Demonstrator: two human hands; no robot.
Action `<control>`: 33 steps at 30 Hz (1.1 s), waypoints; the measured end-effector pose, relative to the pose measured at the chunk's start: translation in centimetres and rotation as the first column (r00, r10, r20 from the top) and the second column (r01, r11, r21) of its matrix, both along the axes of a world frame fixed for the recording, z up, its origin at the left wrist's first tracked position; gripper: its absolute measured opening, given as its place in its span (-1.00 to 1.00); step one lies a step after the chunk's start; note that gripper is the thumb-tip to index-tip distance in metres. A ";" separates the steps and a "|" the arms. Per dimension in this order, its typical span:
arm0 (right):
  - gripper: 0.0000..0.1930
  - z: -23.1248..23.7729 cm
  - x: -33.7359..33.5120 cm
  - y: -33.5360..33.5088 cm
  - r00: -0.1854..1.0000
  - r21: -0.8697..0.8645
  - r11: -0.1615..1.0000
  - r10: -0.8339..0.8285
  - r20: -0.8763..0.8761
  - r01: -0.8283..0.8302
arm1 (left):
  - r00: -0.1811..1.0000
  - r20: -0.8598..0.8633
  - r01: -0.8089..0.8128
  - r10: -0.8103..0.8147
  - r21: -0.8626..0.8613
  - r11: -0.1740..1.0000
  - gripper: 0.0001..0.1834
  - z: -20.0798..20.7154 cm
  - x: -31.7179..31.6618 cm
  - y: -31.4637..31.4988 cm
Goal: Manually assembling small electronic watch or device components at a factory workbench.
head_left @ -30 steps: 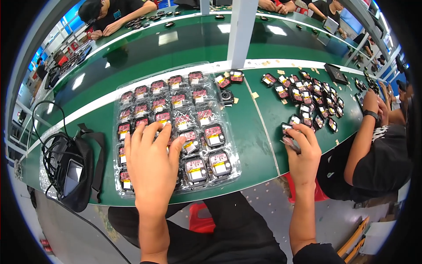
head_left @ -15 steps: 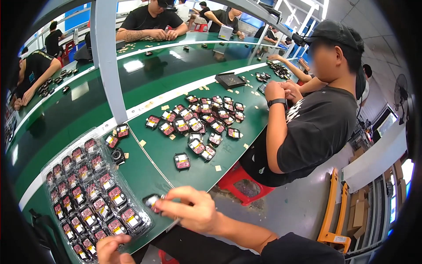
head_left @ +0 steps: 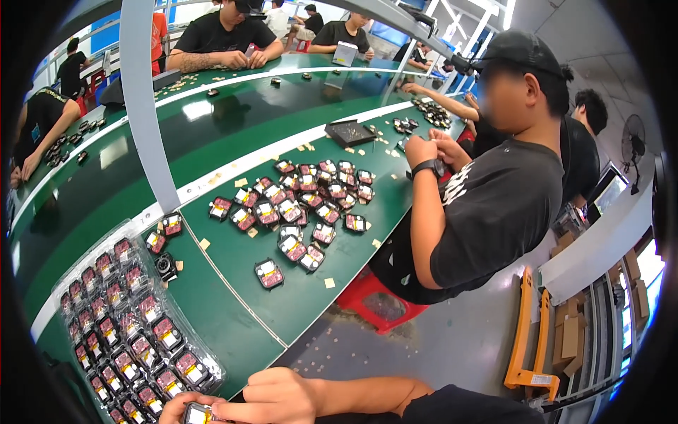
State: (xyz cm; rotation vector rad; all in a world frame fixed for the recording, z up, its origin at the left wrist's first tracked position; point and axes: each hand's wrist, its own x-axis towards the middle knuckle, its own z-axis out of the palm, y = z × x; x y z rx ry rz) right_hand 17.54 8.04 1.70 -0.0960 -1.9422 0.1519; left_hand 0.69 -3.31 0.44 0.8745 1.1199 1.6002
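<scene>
At the lower edge, a small black square watch case [head_left: 199, 414] is held between my two hands. My left hand [head_left: 172, 408] grips its left side; much of that hand is cut off by the picture's edge. The fingers of my right hand [head_left: 277, 397] are closed on its right side. Just beyond them lies a clear plastic tray [head_left: 220, 373], filled with rows of similar cases showing reddish insides, white patches and yellow strips. A loose pile of such cases [head_left: 291, 210] spreads over the green table [head_left: 233, 332], and one case [head_left: 269, 273] sits apart nearer to me.
A metal post [head_left: 145, 106] rises beyond the tray, with two cases and a round black piece [head_left: 165, 266] near its foot. To the right, a co-worker [head_left: 494, 205] sits on a red stool [head_left: 381, 311]. A black tray [head_left: 350, 133] stands farther back.
My right hand has brought a watch case from beside the tray down to my left hand. Both hands are now on it. The whole view has shifted slightly.
</scene>
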 end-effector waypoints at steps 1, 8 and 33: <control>-0.77 -0.1 0.2 0.0 1.000 0.008 1.000 0.000 0.004 0.000 | 1.000 0.016 -0.014 0.014 -0.041 0.999 -0.25 0.3 0.3 0.2; -0.75 0.0 0.7 -0.2 0.997 -0.046 0.998 -0.046 0.066 0.049 | 0.999 0.028 0.043 -0.044 0.049 0.998 -0.06 -0.3 0.8 1.0; -0.58 2.3 0.3 -2.4 0.959 -0.462 0.882 0.044 0.282 0.095 | 0.896 0.422 0.006 -0.140 0.303 0.953 -0.29 -0.9 -1.1 -0.1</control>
